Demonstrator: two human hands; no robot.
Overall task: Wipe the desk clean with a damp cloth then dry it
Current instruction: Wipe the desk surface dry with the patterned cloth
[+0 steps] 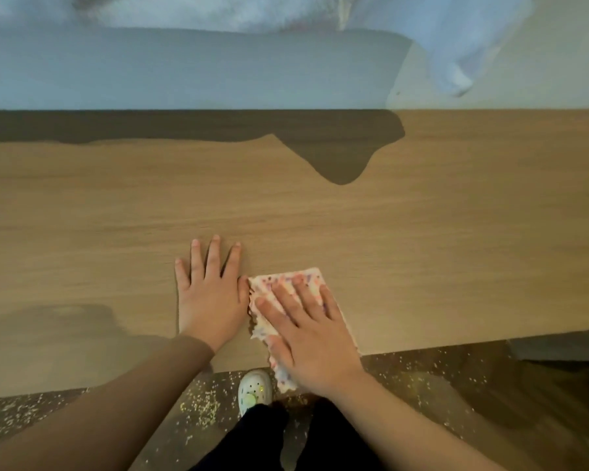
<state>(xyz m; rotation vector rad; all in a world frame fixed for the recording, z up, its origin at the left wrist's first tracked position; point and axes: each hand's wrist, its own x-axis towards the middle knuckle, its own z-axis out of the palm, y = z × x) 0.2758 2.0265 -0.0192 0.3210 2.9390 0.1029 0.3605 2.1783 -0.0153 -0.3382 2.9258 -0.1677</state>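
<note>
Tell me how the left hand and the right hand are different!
The left hand lies on bare desk; the right hand presses on the cloth. The left hand's fingers point straight ahead; the right hand's slant leftward. The left hand sits wholly on the desk; the right hand's heel overhangs the near edge. Both are flat and open.

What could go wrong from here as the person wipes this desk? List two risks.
1. The cloth hangs past the near edge of the desk under the right hand. A stroke toward the body could drag it off onto the crumb-strewn floor.
2. The left hand lies flat on the desk right beside the cloth, so the patch beneath it may go unwiped.
</note>
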